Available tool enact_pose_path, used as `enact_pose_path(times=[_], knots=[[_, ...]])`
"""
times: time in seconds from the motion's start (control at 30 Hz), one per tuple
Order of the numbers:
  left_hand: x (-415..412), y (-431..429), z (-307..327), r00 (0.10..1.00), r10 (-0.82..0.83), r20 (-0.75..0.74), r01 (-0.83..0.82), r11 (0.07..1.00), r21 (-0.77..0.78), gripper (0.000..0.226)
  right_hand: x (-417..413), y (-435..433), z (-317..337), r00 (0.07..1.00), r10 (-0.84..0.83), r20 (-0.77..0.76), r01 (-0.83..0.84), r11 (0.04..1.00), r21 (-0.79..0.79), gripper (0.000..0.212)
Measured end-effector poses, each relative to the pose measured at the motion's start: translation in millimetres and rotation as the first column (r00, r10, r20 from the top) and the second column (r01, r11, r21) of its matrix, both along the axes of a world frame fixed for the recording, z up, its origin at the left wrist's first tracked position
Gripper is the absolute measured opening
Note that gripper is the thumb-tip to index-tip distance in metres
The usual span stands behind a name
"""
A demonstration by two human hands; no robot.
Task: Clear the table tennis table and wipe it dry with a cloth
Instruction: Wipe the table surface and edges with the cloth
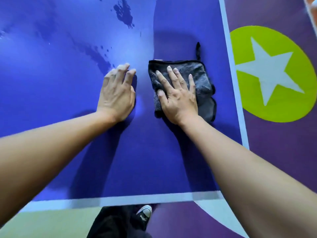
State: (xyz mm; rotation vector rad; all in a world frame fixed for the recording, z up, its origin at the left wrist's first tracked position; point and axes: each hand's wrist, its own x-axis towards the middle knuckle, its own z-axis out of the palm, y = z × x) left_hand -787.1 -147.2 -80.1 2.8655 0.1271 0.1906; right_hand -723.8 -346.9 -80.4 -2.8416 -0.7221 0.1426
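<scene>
Blue table tennis surface (pixel 51 100) is lying cleared, water streaks (pixel 123 12) remaining; right hand (pixel 178 98) is pressing spread fingers onto the grey microfibre cloth (pixel 204 83), left hand (pixel 116 93) bracing flat.

The person's arms are uncovered: the left forearm (pixel 51 145) and the right forearm (pixel 240 160) are bare from wrist to the picture's edge. The left hand (pixel 116 95) and the right hand (pixel 178 98) are bare too, with short, plain nails and tendons ridging their backs. Below the white end line of the bench (pixel 145 197), the legs are in loose black trousers (pixel 111 222). Also below that line, near its middle, is one low canvas sneaker (pixel 145 214) with a dark upper, white rubber toe cap and pale laces.
</scene>
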Motion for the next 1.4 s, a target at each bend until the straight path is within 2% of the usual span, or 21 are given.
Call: enact_pose_path(times=[0.2, 0.3, 0.4, 0.57, 0.7, 0.8, 0.9, 1.0, 1.27, 1.4], knots=[[-145, -29, -3, 0.991, 0.066, -0.113, -0.064, 0.998, 0.023, 0.06, -153, -45, 0, 0.995, 0.089, 0.047, -0.091, 0.995, 0.047, 0.062], [-181, -38, -6, 0.988, 0.081, -0.128, -0.077, 0.996, 0.036, 0.06, -211, -64, 1, 0.992, 0.116, 0.043, -0.117, 0.993, 0.024, 0.062], [-185, -40, -4, 0.985, 0.109, -0.135, -0.106, 0.994, 0.034, 0.06, -235, -64, 2, 0.995, 0.096, 0.03, -0.096, 0.995, -0.02, 0.062], [-182, -40, -3, 0.986, 0.123, -0.109, -0.119, 0.992, 0.044, 0.059, -229, -57, 4, 0.993, 0.098, 0.065, -0.098, 0.995, -0.005, 0.063], [-176, -39, -1, 0.988, 0.134, -0.075, -0.133, 0.991, 0.027, 0.055, -199, -45, 0, 0.987, 0.138, 0.085, -0.141, 0.99, 0.024, 0.065], [-158, -34, 10, 0.978, 0.21, -0.001, -0.21, 0.974, -0.083, 0.042, -157, -19, -3, 0.99, 0.106, 0.096, -0.11, 0.993, 0.042, 0.063], [-116, -17, 20, 0.967, 0.252, 0.042, -0.239, 0.95, -0.202, 0.036, -113, 7, -4, 0.995, 0.044, 0.094, -0.05, 0.997, 0.058, 0.062], [-55, 6, 23, 0.97, 0.236, 0.052, -0.217, 0.947, -0.238, 0.037, -73, 26, -4, 0.994, 0.013, 0.108, -0.02, 0.998, 0.057, 0.062], [145, 118, 18, 0.986, 0.164, -0.033, -0.167, 0.973, -0.159, 0.05, 92, 91, -7, 0.99, -0.095, 0.102, 0.095, 0.996, 0.005, 0.063], [220, 174, 6, 0.995, 0.085, -0.061, -0.085, 0.996, 0.005, 0.058, 183, 108, -4, 0.993, 0.073, 0.097, -0.071, 0.997, -0.031, 0.062]])
